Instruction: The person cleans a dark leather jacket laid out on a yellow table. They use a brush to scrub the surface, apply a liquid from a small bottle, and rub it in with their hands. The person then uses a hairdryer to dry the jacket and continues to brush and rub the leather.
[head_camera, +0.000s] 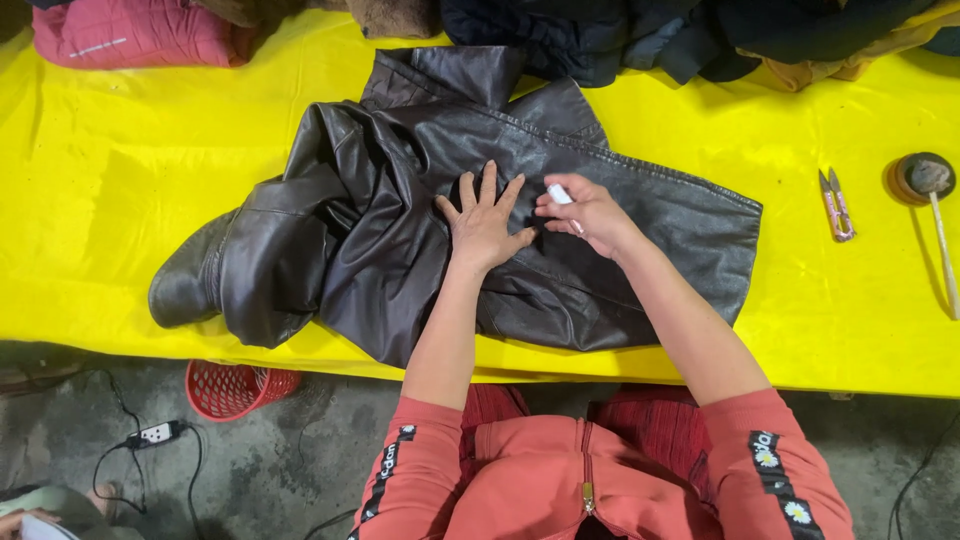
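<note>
Dark brown leather jacket (420, 215) is lying spread across the yellow-covered worktop (110, 160), collar pointing away from the person, one sleeve bunching up in thick folds toward the left edge. The left hand (483, 222) is pressing flat on the middle of it, fingers fanned wide apart, gripping nothing, just pinning the leather down. The right hand (590, 212) is sitting just beside it, fingers pinching together on a small white chalk-like piece (559, 193) with its tip touching the jacket.

Going by the look of it, this thing is going to be heavy and floppy rather than stiff, with a smooth, slightly shiny surface that's probably sliding easily on that slick cover. I'd be grabbing it at the collar or the shoulder seams, or bunching a thick fold, not tugging at a thin hem.

Off to the right on the worktop, well apart from the jacket, small pink thread snips (836, 205) are lying near a round wooden-handled tool (928, 180). A red plastic mesh basket (235, 388) is sitting on the floor below.
</note>
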